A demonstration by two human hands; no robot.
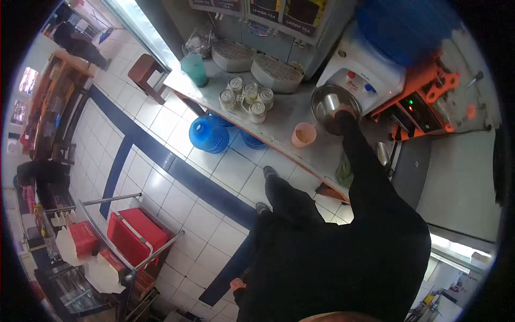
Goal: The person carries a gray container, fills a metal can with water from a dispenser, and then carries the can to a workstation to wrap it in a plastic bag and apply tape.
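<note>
My right hand [343, 109] reaches into a steel bowl [320, 114] on the counter, its fingers closed at a shiny metal cup [331, 101] inside the bowl. The bowl stands right in front of a white water dispenser [358, 67] with red and blue taps. Nearby on the counter is a pink plastic cup [304, 134] with something pale in it. My left hand [236, 284] hangs low by my body, away from the counter; its fingers are too small and partly hidden to make out.
Several lidded glass jars [250, 95] and a green cup [194, 70] stand on the counter [284, 115] before drink dispensers [279, 72]. Blue water bottles [208, 134] sit on the floor beneath. A metal-framed rack with a red container [137, 233] is behind at left. Another person [80, 43] is far off.
</note>
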